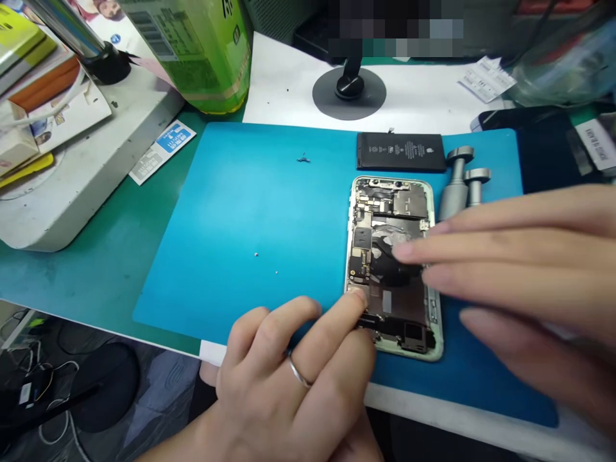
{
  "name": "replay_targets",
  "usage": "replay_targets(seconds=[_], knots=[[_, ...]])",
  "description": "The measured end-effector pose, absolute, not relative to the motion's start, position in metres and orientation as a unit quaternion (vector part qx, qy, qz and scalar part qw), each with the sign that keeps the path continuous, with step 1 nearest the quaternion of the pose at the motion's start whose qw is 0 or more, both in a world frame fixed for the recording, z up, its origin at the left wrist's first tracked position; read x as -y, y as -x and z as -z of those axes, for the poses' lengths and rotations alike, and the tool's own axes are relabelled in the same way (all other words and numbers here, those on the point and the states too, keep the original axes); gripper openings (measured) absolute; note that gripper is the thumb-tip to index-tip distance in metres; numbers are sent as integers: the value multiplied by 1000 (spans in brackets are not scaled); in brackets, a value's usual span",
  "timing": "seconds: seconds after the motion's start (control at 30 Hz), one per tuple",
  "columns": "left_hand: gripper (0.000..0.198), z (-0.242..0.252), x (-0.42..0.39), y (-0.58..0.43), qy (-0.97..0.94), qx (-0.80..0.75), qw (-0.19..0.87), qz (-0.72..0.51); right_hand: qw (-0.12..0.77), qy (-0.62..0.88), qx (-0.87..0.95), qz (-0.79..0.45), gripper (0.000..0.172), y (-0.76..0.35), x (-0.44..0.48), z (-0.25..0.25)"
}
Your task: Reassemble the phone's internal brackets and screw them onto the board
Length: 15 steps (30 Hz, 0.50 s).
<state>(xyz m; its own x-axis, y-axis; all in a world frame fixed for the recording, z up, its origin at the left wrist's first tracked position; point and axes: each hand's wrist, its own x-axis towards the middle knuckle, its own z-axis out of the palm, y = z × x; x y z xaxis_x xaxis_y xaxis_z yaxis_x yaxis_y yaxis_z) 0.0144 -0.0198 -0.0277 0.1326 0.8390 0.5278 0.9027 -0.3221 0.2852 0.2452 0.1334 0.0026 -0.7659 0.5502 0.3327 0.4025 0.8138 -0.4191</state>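
1. Two bare hands are on the phone: your left hand [303, 378] comes in over the table's [96, 269] near edge, knuckles up, fingers bent, with one fingertip against the phone's lower left side. A ring circles one finger; the thumb is hidden, so whether you are pinching the frame cannot be told.
2. Your right hand [553, 289] reaches in from the right, blurred, its fingers straight and slightly spread, thumb apart below them. One fingertip is over the middle of the phone; contact cannot be told.
3. The opened phone [392, 295] lies on the blue mat [250, 205], toward its right edge and near the table's near edge. Its pale green housing holds boards and metal shields along the left and far end, a rounded black part with pale patches mid-way, and dark modules at the near end.
4. A translucent green container [192, 64] stands beyond the mat's far left corner, its contents unclear.
5. Just beyond the phone, by the mat's far edge, your black battery [401, 153] lies flat, beside two grey tools [455, 186].
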Motion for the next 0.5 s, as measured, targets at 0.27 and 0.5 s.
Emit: replay_targets(seconds=[0.27, 0.5], knots=[[35, 19, 21, -15, 747, 578, 21, 327, 288, 202, 930, -105, 19, -227, -151, -14], [37, 22, 23, -15, 756, 574, 28, 314, 329, 247, 907, -86, 10, -226, -149, -17]])
